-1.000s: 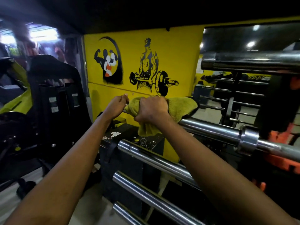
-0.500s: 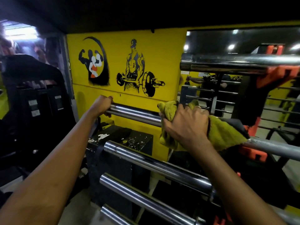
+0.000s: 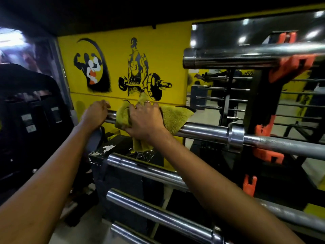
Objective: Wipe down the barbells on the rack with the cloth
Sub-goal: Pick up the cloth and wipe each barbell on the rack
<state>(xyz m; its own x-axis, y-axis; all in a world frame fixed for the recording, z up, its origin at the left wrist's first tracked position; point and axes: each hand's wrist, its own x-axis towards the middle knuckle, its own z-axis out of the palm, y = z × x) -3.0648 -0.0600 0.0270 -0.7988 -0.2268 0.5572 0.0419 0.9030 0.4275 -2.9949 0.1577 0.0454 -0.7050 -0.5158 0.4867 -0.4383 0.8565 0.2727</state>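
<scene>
left hand [image 3: 95, 113] is curling over barbell [image 3: 202, 130] end, arm extending forward | right hand [image 3: 146, 120] is clutching cloth [image 3: 174, 117] palm-down, arm extending forward

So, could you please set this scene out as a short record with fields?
setting: gym, yellow wall with painted lifters
barbell: being wiped, lies across the rack, second from top
cloth: yellow, draped over the barbell's sleeve
right hand: grips the cloth round the barbell
left hand: holds the barbell's end
top bar: one level above, untouched
lower bars: three below, untouched
</scene>
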